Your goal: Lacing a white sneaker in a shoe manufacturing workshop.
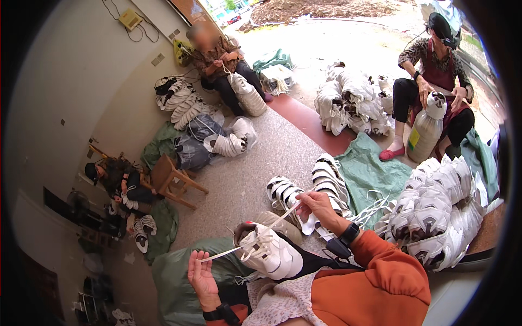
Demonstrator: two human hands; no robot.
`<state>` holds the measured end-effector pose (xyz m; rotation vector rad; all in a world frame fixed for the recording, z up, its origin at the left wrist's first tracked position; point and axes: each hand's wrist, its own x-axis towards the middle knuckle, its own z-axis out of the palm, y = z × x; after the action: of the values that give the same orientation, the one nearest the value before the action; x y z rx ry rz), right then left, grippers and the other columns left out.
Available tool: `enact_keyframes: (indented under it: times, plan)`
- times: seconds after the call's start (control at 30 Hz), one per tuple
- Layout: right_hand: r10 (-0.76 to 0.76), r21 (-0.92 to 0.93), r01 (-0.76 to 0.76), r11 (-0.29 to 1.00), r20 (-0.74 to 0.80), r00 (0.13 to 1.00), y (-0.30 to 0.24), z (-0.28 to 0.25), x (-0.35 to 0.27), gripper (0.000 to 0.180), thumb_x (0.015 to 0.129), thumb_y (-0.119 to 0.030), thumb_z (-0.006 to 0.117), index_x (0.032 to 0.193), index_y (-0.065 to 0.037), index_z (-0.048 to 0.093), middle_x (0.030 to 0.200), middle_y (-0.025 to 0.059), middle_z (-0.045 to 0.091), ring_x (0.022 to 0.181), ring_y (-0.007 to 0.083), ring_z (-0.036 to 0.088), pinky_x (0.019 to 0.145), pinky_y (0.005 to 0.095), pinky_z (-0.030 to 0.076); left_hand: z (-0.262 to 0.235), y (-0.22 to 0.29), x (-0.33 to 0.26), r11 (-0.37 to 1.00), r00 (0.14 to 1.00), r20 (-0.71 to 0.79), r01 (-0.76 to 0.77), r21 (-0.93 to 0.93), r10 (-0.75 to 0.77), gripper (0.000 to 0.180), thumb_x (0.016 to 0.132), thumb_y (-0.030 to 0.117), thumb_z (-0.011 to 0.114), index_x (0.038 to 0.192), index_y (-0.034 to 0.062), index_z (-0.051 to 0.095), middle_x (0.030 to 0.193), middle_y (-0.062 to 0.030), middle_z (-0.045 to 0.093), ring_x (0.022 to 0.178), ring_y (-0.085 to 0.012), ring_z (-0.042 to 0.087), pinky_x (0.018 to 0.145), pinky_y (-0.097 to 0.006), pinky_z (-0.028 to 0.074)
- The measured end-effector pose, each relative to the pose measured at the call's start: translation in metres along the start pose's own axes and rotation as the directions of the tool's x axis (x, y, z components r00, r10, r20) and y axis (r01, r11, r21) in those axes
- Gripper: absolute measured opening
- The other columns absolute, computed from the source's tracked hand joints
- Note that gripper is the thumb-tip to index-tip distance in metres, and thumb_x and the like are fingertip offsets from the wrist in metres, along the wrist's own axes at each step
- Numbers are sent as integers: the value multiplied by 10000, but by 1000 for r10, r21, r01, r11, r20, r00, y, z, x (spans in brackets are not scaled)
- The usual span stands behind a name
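Observation:
A white sneaker (270, 254) rests on my lap, its toe pointing toward me and to the right. White shoelace (224, 254) runs through its eyelets, with one end drawn out to each side. At the left, my left hand (203, 280) pinches one lace end between thumb and fingers, palm partly turned up. My right hand (319, 208), raised beyond the shoe on the right, grips the other end, and both lengths look taut. Behind the sneaker, a beige rounded form (280, 227) is partly hidden.
Nested rows of white shoes (329, 179) lie just ahead, beside a green sack (375, 165). A large shoe pile (437, 217) stands at my right. Co-workers sit at the far right (435, 70), far left (217, 60) and left (122, 182), near a wooden stool (171, 176).

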<state>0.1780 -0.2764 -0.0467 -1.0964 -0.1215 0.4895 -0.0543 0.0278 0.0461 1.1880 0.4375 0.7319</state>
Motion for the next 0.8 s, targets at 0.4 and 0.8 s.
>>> enact_keyframes:
  times: [0.4,0.8]
  plan:
    - [171,194,-163,967,-27,985,15,-1,13,275,984,-222,518,1127,6,574,1005,134,696,814,179,687,696,269,546,-5,-6,20,990,999,-16,31,-134,-33,444,959,113,543,1376,20,423,1055,-121,660,961,-217,640,898,-350,509]
    - [228,469,-202,860,1,974,32,-3,33,278,975,-173,538,1177,18,546,1071,141,668,911,191,667,841,326,548,-9,0,29,969,997,-3,79,-235,-82,624,902,50,604,1438,-20,293,1083,-57,625,1008,-167,606,998,-343,457]
